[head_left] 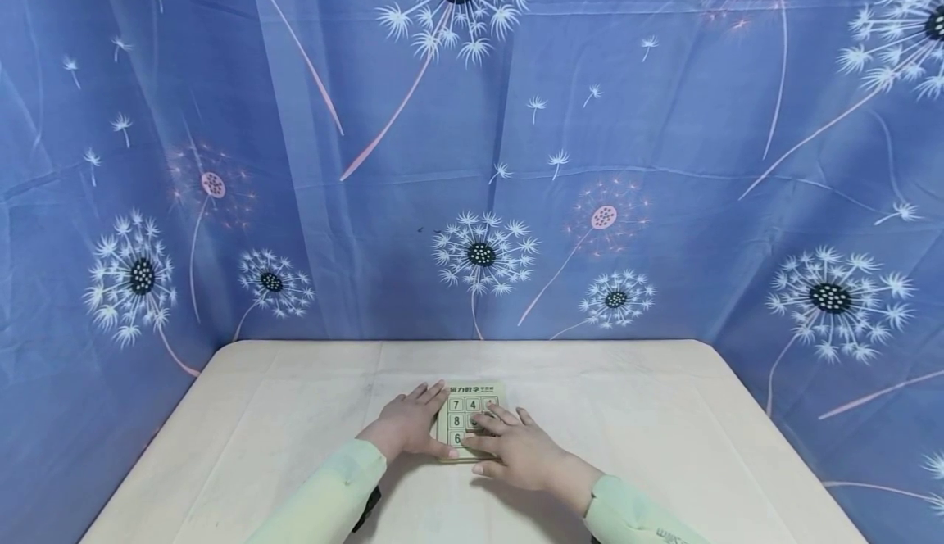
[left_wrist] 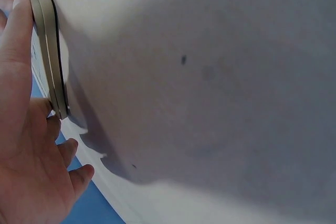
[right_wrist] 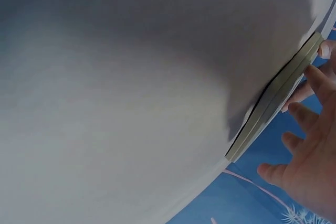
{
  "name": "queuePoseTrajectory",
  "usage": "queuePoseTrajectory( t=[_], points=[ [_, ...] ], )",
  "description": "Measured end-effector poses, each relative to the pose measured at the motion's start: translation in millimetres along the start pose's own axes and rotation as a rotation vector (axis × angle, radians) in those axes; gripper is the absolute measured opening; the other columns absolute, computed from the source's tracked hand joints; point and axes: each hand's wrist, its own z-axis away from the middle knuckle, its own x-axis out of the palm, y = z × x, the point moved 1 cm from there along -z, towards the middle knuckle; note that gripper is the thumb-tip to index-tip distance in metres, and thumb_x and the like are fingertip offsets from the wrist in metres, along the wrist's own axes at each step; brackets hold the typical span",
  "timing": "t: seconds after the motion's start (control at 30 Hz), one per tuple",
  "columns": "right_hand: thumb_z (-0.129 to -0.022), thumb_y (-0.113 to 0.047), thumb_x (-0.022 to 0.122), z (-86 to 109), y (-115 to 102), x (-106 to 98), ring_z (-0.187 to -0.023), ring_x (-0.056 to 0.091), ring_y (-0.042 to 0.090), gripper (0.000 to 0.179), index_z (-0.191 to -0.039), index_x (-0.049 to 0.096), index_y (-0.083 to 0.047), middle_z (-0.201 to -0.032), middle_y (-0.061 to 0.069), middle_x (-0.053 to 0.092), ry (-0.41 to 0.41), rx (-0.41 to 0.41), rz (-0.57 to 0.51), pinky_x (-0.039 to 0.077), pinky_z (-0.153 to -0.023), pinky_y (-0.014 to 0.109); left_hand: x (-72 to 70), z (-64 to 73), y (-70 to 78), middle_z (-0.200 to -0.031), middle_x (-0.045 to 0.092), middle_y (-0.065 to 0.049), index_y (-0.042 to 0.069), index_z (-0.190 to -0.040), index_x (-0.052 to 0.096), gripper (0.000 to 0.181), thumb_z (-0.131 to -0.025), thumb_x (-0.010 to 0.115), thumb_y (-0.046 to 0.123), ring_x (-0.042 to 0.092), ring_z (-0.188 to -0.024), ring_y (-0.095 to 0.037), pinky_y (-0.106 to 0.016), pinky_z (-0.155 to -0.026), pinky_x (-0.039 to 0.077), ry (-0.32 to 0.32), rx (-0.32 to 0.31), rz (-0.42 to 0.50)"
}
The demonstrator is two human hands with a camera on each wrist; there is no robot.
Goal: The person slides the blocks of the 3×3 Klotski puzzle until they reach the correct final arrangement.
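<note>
A flat, pale-green number slide puzzle (head_left: pixel 457 421) lies on the table in the head view, with dark characters along its top and numbered square tiles below. My left hand (head_left: pixel 409 423) holds its left side, thumb at the near corner and index finger by the far end. In the left wrist view, that thumb (left_wrist: pixel 20 30) rests against the puzzle's edge (left_wrist: pixel 50 45). From the right, my right hand (head_left: pixel 527 450) reaches over the tiles, fingers spread and fingertips on or just above them. Those fingers cover several right-hand tiles. The right wrist view shows the puzzle's side (right_wrist: pixel 278 90) edge-on.
A cream-coloured cloth covers the table (head_left: pixel 295 413) around the puzzle. Blue fabric (head_left: pixel 398 265) printed with dandelions hangs behind the table and along both sides. Both forearms wear light green sleeves (head_left: pixel 324 491).
</note>
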Motion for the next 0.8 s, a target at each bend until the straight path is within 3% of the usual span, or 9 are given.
queuePoseTrajectory(
  t=[0.8],
  points=[
    [-0.099, -0.052, 0.058, 11.5, 10, -3, -0.153, 0.037, 0.037, 0.047, -0.142, 0.061, -0.034, -0.161, 0.004, 0.047, 0.019, 0.002, -0.017, 0.034, -0.118, 0.072, -1.7, 1.2, 1.3, -0.17, 0.032, -0.003, 0.012, -0.159, 0.037, 0.108, -0.077, 0.078, 0.069, 0.032, -0.157, -0.031, -0.052, -0.125, 0.037, -0.001, -0.002, 0.009]
  ],
)
